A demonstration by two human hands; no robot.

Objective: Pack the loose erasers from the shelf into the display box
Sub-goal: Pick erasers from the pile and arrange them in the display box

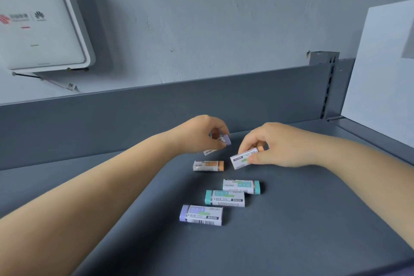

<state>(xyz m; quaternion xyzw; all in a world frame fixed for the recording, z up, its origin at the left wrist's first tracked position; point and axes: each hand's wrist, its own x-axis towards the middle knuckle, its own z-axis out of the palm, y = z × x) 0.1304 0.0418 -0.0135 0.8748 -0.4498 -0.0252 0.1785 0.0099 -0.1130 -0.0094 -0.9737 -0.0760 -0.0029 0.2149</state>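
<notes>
On the dark shelf (pixel 302 219), the left hand (pixel 201 134) curls its fingers round a purple-tipped eraser (pixel 226 140), lifted just off the surface. Beside it, the right hand (pixel 275 145) pinches an orange-tipped eraser (pixel 244 158) by its end. Four more lie loose nearby: an orange eraser (pixel 208 166), two teal erasers (pixel 241 186) touching, and a purple eraser (pixel 201 215) nearest.

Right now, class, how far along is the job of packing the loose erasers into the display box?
Done: nothing visibly packed; no display box is in view. In hand: the left hand grips a purple-ended eraser, and the right hand pinches an orange-ended eraser. Left: four sleeved erasers lie on the dark grey shelf: an orange-tipped one, two teal-tipped ones and a purple-tipped one.
</notes>
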